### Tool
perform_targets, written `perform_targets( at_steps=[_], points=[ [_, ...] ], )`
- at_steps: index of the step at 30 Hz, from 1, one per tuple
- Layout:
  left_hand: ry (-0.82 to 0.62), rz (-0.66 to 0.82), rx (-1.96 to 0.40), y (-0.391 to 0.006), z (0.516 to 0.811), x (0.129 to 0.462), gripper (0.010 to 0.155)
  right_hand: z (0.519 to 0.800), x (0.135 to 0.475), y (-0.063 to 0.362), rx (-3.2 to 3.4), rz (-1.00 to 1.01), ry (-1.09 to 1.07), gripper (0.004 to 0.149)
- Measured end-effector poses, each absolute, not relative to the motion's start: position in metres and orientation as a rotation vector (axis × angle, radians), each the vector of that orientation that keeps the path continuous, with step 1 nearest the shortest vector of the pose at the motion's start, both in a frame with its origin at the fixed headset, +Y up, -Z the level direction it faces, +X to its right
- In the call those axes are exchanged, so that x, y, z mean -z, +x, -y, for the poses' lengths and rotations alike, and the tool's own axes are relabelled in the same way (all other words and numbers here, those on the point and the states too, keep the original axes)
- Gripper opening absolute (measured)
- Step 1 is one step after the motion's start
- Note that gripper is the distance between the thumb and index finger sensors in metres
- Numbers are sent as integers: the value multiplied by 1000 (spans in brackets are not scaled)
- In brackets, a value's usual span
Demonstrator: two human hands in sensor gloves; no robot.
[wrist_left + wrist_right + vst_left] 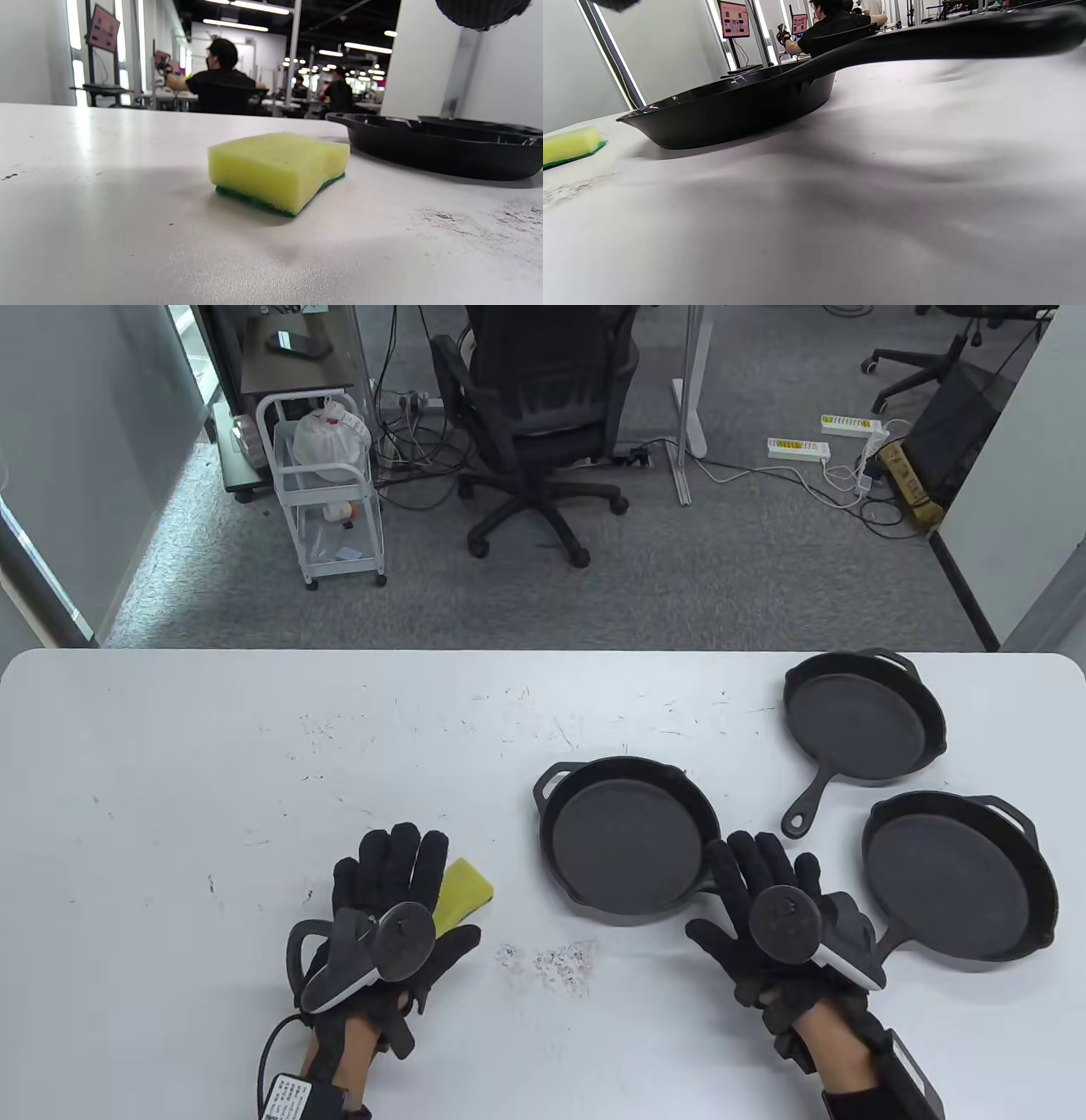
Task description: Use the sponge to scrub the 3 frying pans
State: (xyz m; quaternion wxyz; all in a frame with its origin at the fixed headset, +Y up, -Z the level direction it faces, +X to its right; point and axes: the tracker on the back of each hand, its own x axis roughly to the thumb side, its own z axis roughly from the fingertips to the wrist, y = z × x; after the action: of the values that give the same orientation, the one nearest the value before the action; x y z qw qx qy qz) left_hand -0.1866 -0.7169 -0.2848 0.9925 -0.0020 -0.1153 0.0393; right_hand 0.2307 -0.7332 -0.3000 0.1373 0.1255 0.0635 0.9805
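tabletop (212, 746): white, scuffed w/ dark specks; patch of dark crumbs between the two hands, near edge.
left hand (386, 899): palm down, fingers straight & relaxed, lying over the near part of the sponge. Grasps nothing that I can see; contact w/ sponge cannot be told, since the left wrist view shows the sponge lying flat w/ no finger on it.
sponge (278, 167): yellow top, green scrub layer underneath, flat on tabletop. Under/just ahead of left fingertips, far corner sticking out to the right of them. Apart from the pans.
right hand (764, 916): palm down, fingers extended, released, above the handle of pan 1. Handle hidden under the glove in table view; right wrist view shows the handle running overhead, blurred. Not curled round it as far as visible.
pan 1 (628, 836): black cast iron, just ahead-left of right hand, between the two hands' lines. Upright, empty.
pan 2 (959, 874): black, just right of right hand, handle pointing toward the right wrist.
pan 3 (861, 717): black, well ahead-right of right hand, handle pointing back toward it. Sits near pan 2, not touching.
background: office chair (543, 398) & white cart (327, 487) on carpet beyond the tabletop's far edge.
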Motion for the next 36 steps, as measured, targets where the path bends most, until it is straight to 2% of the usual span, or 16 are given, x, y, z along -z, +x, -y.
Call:
perform_targets(
  at_steps=[12,16,23,25,32,36],
  points=[
    [-23,218,-59,-182,727,289,107,733,300,234,-2828,-185,340,86],
    [-93,175,1,-178,740,298,107,733,301,234,-2824,-187,337,86],
    [-160,83,71,-172,762,311,91,736,300,232,-2827,-209,354,85],
    [-122,69,67,-169,758,309,88,736,300,233,-2830,-212,350,85],
    [195,127,-13,-155,713,276,89,736,303,252,-2804,-219,241,86],
    [229,140,19,-149,709,270,89,742,307,257,-2855,-270,137,85]
  ],
)
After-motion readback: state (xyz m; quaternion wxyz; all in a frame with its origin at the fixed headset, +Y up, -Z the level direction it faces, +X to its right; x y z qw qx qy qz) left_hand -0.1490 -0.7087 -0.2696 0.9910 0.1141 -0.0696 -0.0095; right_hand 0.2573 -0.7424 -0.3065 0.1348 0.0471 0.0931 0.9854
